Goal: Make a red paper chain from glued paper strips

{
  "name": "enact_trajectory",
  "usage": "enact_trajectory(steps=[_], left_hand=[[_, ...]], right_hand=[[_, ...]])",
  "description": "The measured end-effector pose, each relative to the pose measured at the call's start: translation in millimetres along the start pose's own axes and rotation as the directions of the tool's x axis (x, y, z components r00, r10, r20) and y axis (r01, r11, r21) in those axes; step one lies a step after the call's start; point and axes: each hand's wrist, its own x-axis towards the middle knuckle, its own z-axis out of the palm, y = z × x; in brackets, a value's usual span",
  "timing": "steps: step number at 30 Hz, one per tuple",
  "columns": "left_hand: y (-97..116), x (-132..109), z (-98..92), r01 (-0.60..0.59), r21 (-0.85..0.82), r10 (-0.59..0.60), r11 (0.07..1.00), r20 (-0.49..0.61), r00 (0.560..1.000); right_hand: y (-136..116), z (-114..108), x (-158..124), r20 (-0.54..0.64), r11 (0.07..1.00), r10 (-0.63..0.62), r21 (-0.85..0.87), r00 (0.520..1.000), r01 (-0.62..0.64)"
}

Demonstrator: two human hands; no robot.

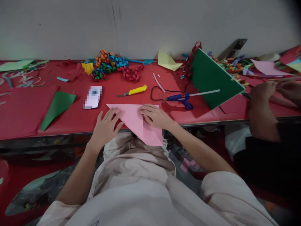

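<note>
A folded pink paper [134,121] lies on the red tabletop at its front edge, its lower corner hanging over toward my lap. My left hand [107,125] rests with spread fingers, their tips on the paper's left part near its pointed corner. Across the paper's upper right part lies my right hand [152,115], fingers stretched out and bent slightly. A yellow cutter [137,90] with its blade out is just beyond the paper. The blue glue gun [180,98], with a clear stick in it, lies to the right of my right hand.
On the red table [82,122] are a phone [93,97], green paper [58,106], stacked red sheets [25,110] and paper chains [105,64]. A green board [213,78] leans at the right. Another person's hands [263,91] are at the far right, behind them a grey wall.
</note>
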Motion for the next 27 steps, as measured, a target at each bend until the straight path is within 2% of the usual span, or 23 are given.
enact_trajectory(steps=[4,7,11,14,16,18,20,22,24,27], left_hand=[[-1.3,1.7,-0.6,0.017,-0.025,-0.017,1.0,0.008,1.0],[-2.0,5.3,-5.8,0.113,-0.072,-0.115,0.991,-0.022,0.993],[-8.3,13.9,-8.8,0.359,-0.127,-0.367,0.925,-0.052,0.929],[-19.4,23.8,0.6,0.417,-0.29,-0.453,0.861,-0.068,0.889],[-25.8,32.2,10.2,0.394,-0.548,-0.519,0.738,-0.087,0.85],[-27.4,40.8,17.6,0.33,-0.801,-0.609,0.5,-0.054,0.791],[-23.6,47.9,19.5,0.251,-0.937,-0.664,0.241,0.029,0.747],[-16.1,52.2,15.4,0.184,-0.98,-0.648,0.072,0.095,0.756],[-7.7,52.8,7.1,0.117,-0.993,-0.62,0.002,0.091,0.78],[2.8,46.9,-7.7,0.02,-1.0,-0.636,-0.004,0.018,0.771]], right_hand=[[-2.9,-0.2,-1.7,-0.011,0.998,0.001,-0.068,1.0,-0.002],[-5.3,-1.2,-5.3,0.004,1.0,0.006,-0.026,1.0,-0.006],[-9.5,-5.0,-5.2,0.02,0.997,0.064,0.05,0.998,-0.065],[-12.1,-9.2,4.0,0.052,0.976,0.186,0.102,0.981,-0.191],[-13.3,-12.2,12.3,0.099,0.953,0.273,0.106,0.957,-0.283],[-14.2,-15.0,19.8,0.149,0.932,0.342,0.07,0.928,-0.355],[-14.2,-16.6,25.5,0.181,0.917,0.388,0.028,0.904,-0.399],[-12.9,-17.3,29.8,0.202,0.904,0.415,0.015,0.887,-0.426],[-11.5,-18.5,33.0,0.197,0.886,0.444,0.047,0.874,-0.461],[-12.8,-25.6,35.7,0.141,0.863,0.459,0.167,0.877,-0.478]])
